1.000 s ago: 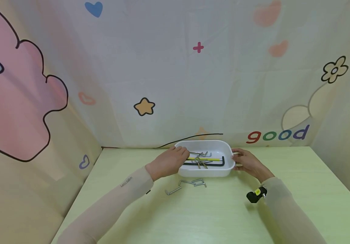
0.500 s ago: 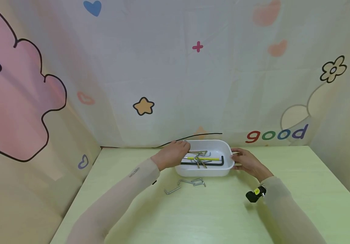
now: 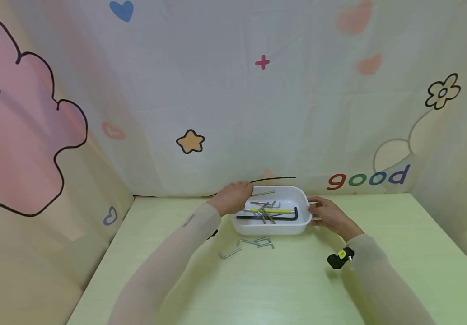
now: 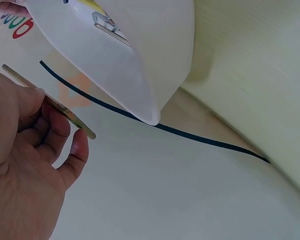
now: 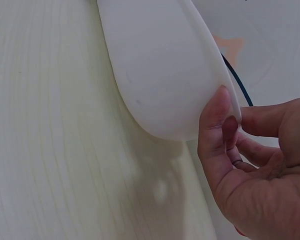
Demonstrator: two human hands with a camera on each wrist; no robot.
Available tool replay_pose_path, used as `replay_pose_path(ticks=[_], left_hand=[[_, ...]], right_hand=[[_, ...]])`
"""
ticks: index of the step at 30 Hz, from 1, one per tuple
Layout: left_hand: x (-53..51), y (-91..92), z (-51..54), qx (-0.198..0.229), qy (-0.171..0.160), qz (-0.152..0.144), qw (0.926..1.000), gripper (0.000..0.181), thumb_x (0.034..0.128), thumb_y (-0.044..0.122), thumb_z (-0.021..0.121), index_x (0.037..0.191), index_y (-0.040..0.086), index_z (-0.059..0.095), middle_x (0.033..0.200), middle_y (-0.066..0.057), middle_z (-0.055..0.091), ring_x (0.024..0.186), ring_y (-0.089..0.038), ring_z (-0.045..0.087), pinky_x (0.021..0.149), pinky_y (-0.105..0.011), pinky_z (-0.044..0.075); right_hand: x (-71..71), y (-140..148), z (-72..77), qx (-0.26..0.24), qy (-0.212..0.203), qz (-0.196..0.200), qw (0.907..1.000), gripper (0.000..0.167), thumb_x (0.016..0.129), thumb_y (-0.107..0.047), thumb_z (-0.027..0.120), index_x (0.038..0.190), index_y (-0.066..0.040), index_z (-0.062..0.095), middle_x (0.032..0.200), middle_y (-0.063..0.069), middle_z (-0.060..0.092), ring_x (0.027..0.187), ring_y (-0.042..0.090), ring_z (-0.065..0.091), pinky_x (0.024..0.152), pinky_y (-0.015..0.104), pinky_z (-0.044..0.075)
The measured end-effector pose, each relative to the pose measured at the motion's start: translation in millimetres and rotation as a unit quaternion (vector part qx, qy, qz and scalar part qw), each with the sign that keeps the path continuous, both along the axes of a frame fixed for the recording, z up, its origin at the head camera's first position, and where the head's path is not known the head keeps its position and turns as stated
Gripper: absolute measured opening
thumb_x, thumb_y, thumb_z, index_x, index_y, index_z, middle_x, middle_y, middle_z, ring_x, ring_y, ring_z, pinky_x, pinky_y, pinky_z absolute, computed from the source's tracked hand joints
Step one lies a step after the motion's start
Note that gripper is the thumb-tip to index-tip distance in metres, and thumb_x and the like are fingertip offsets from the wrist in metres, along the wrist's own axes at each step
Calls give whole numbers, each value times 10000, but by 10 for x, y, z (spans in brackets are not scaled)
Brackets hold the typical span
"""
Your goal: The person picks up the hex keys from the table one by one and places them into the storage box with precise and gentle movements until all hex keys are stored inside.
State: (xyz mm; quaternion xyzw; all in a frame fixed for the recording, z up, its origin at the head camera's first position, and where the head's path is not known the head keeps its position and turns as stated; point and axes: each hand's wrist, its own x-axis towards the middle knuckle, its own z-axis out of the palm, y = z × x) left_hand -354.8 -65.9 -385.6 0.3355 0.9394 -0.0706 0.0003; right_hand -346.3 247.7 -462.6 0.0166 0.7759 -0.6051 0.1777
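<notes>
My left hand pinches a brass-coloured hex key between thumb and fingers; its bend is not visible. In the head view this hand is above the left end of a white plastic tray. My right hand grips the rim at the tray's right end, thumb and fingers on either side. Inside the tray lie a long black hex key, a yellow-shafted one and several smaller silver and brass-coloured keys.
Several silver hex keys lie on the pale green table in front of the tray. Behind it hangs a printed curtain, close to the tray's back edge. A small black device is on the right wrist.
My left hand has risen up and to the right from inside the tray's left end, bringing the brass-coloured hex key with it. My right hand stays on the tray rim.
</notes>
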Motion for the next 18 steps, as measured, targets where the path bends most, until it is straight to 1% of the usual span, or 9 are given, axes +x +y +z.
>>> replay_pose_path(ticks=[5, 7, 10, 15, 17, 18], left_hand=[[-57, 78, -25, -64, -114, 42, 9999, 230, 999, 106, 524, 1228, 82, 528, 1163, -45, 619, 1081, -194, 591, 931, -343, 529], [-82, 110, -42, -53, -221, 88, 9997, 244, 1000, 101, 518, 1242, 74, 527, 1165, -49, 618, 1078, -195, 590, 930, -338, 530], [-126, 153, -77, -22, -423, 141, 9990, 232, 1003, 93, 501, 1231, 67, 531, 1131, -50, 623, 1031, -186, 603, 897, -316, 536], [-187, 208, -111, 189, -896, 430, 9949, 174, 1012, 91, 471, 1169, 89, 547, 1082, -43, 630, 952, -164, 622, 852, -292, 543], [-203, 227, -118, 247, -999, 572, 9930, 157, 1005, 93, 491, 1146, 98, 561, 1056, -29, 632, 911, -148, 610, 822, -282, 542], [-212, 235, -126, 230, -990, 599, 9930, 142, 1000, 95, 502, 1125, 101, 568, 1025, -21, 633, 873, -139, 597, 791, -271, 537]], right_hand=[[-10, -4, 1, -78, 36, -5, 10000, 515, 1019, -100, 451, 1503, -16, 298, 1232, 160, 478, 989, 225, 560, 823, 303, 584], [-6, -13, 5, -94, 61, -6, 9999, 517, 1018, -101, 458, 1501, -11, 299, 1203, 143, 487, 974, 212, 563, 812, 301, 583], [2, -18, 4, -81, 86, -17, 9999, 516, 1017, -101, 460, 1498, -5, 300, 1172, 124, 490, 961, 202, 564, 795, 297, 583], [0, -11, -7, -53, 16, -103, 9999, 509, 1015, -106, 461, 1496, -29, 313, 1188, 127, 478, 977, 219, 555, 825, 309, 582], [2, -4, -9, -72, -13, -135, 9999, 508, 1015, -108, 464, 1496, -36, 317, 1191, 127, 478, 981, 222, 552, 829, 309, 580], [5, 3, -10, -84, -31, -142, 9999, 508, 1015, -109, 465, 1496, -38, 317, 1193, 126, 478, 982, 223, 550, 828, 307, 580]])
